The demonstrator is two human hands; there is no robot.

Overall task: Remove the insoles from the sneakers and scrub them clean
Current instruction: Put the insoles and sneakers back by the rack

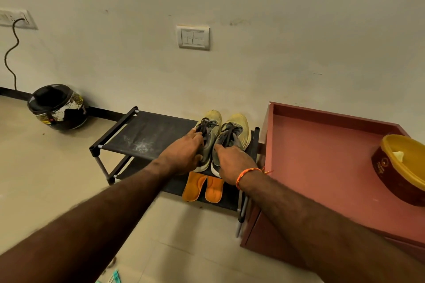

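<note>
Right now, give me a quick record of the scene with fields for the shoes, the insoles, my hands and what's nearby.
shoes: pair of grey and yellow lace-up sneakers side by side on the top tier of the black fabric shoe rack
insoles: two orange insoles lying on the lower tier, below the sneakers
left hand: left hand gripping the left sneaker
right hand: right hand on the right sneaker, grip unclear
nearby: black helmet on the floor at left; reddish cabinet at right with a yellow-rimmed bowl on top
</note>
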